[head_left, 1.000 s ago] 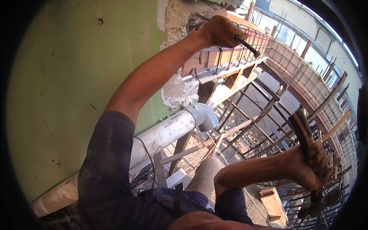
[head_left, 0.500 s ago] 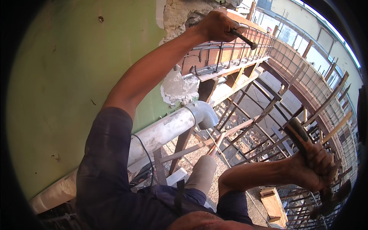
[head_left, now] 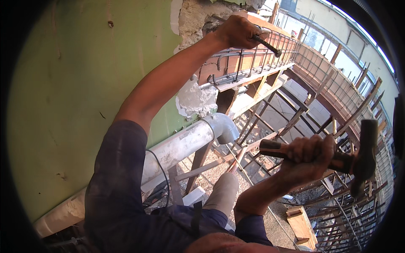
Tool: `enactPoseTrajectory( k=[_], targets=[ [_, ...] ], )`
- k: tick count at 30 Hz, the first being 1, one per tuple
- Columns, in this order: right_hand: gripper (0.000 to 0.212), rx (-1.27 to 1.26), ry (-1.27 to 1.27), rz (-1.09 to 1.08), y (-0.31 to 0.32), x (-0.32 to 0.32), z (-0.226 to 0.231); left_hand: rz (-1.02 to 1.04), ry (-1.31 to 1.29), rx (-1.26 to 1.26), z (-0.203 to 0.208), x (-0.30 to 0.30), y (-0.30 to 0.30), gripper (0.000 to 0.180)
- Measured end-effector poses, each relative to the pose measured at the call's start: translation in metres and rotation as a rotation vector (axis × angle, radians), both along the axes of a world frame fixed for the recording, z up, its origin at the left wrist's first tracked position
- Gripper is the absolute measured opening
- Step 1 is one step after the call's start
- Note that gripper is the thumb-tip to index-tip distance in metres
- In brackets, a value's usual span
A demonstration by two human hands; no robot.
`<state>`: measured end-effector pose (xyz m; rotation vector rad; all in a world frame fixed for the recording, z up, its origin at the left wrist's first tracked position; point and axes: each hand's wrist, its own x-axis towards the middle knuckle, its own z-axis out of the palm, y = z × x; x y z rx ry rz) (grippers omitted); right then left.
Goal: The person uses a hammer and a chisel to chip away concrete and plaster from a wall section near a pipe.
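A green wall (head_left: 84,105), broken at its edge, stood above one pipe (head_left: 190,141). One left hand (head_left: 241,33) closed tightly round one chisel (head_left: 268,47) by the break; one right hand (head_left: 310,154) gripped one hammer (head_left: 344,162), well apart. Chiselling seemed underway, between blows; the next move likely called for a steady chisel and true swing.

shirt (head_left: 116,189): navy | sleeves (head_left: 126,141): short | strap (head_left: 196,217): dark, apparently | left hand (head_left: 241,33), right hand (head_left: 310,152): bare
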<state>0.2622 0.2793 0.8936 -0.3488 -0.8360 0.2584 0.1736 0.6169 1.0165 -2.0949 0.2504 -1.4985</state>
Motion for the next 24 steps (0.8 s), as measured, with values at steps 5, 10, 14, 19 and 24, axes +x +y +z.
enactPoseTrajectory(
  k=[5,10,14,19,24],
  targets=[
    [0.037,0.673,0.231,-0.335,-0.011,0.015,0.053,0.047,-0.001,-0.025,0.004,0.004,0.000,0.037],
    [0.035,-0.598,-0.004,0.400,0.100,-0.026,-0.027,0.107,-0.025,0.006,-0.013,-0.001,-0.003,0.036],
    [0.033,-0.517,-0.068,0.031,0.056,-0.035,-0.028,0.119,-0.057,0.001,-0.006,-0.006,0.001,0.035],
    [0.044,0.327,-0.125,-0.321,-0.036,0.016,0.052,0.137,-0.021,-0.096,0.003,-0.001,0.000,0.032],
    [0.042,0.337,0.082,0.013,0.043,-0.011,0.034,0.122,-0.030,-0.164,0.002,0.002,-0.004,0.036]
  ],
)
